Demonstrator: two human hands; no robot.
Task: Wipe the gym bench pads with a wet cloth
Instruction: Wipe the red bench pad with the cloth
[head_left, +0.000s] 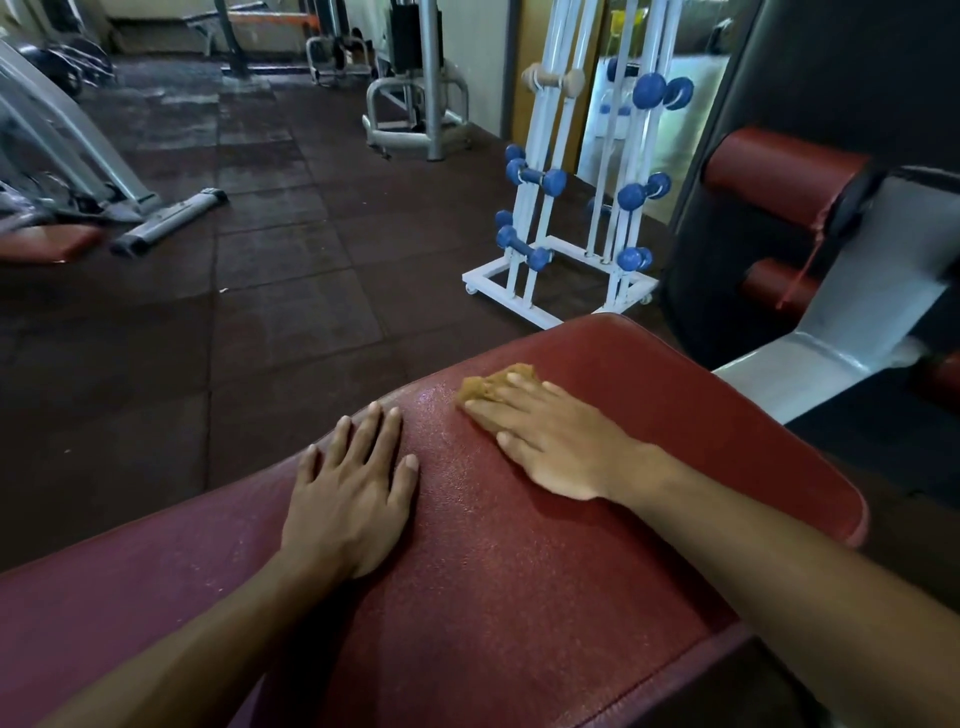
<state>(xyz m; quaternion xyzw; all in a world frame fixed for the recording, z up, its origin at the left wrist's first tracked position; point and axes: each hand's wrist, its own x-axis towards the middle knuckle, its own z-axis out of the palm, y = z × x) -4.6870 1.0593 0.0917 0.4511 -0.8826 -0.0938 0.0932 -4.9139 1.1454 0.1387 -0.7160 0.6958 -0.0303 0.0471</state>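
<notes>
Centrally, right hand (558, 441) presses crumpled tan cloth (493, 387) flat-fingered onto pebbled red pad (519, 545); left hand (353, 493) splayed flat lower left.

The red bench pad (519, 545) is broad and padded, with a pebbled, slightly shiny surface and a rounded far edge. A small, crumpled brown cloth (493, 385) lies flat on it near that far edge, partly covered by fingers.
</notes>
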